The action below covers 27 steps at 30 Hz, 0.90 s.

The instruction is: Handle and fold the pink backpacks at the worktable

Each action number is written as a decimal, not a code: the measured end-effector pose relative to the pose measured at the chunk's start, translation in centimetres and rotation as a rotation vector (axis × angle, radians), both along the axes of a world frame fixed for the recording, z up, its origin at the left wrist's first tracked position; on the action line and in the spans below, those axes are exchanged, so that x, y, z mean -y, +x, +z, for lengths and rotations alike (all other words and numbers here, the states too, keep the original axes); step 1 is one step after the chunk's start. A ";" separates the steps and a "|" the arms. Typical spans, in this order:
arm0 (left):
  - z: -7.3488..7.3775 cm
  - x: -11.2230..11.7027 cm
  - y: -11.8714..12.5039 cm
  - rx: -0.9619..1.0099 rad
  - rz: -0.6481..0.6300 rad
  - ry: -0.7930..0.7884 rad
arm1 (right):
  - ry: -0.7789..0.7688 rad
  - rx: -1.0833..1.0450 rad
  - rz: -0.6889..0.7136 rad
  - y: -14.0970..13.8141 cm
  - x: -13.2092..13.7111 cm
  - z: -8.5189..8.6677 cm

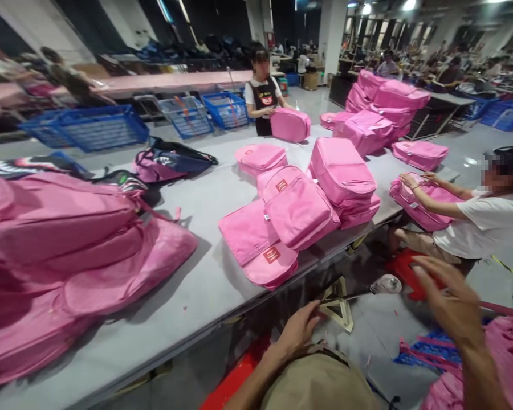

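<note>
Pink fabric backpacks (474, 370) lie in a heap at the near right, on the floor side of the long grey surface (188, 285), and the person's right hand (447, 296) hangs just above them, fingers spread wide and holding nothing. The left hand (301, 330) rests low near the person's tan-clad knee (320, 381), fingers loosely extended, also empty, close to the near edge of the surface.

On the surface, a tall pile of pink bags (68, 256) fills the near left. A looser cluster of pink padded backpacks with red labels (299, 210) sits at the middle, near the right edge. A dark backpack with pink trim (171, 162) lies farther back on the left.

At the right, a seated person in a white shirt (487, 222) has both hands on a pink bag (419, 202). At the far end, a standing person in a black apron (263, 99) holds another pink bag (290, 124). Blue wire baskets (98, 128) stand beyond the surface at the far left.
</note>
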<state>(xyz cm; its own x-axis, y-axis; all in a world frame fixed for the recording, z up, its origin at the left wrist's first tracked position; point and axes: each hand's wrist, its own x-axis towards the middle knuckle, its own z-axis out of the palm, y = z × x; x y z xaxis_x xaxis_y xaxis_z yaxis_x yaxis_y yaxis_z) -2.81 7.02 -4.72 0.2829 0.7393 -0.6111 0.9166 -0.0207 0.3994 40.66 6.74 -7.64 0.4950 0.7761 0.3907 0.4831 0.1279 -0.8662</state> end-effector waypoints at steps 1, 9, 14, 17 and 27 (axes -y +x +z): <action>-0.2 -1.3 -0.8 -0.038 0.002 0.040 | -0.015 0.023 0.030 -1.1 -0.5 -2.9; 1.4 -13.0 -7.1 -0.822 -0.160 0.326 | -0.557 -0.011 0.049 -9.7 -3.7 -16.7; 0.9 -15.6 -11.3 -1.065 -0.364 0.305 | -0.692 0.052 -0.005 -10.3 -3.0 -15.7; 0.3 -16.0 -12.7 -1.087 -0.459 0.356 | -0.760 0.084 -0.031 -10.1 -1.4 -16.1; -1.1 -16.2 -19.8 -0.916 -0.650 0.322 | -0.637 0.072 -0.135 -6.0 3.5 -18.5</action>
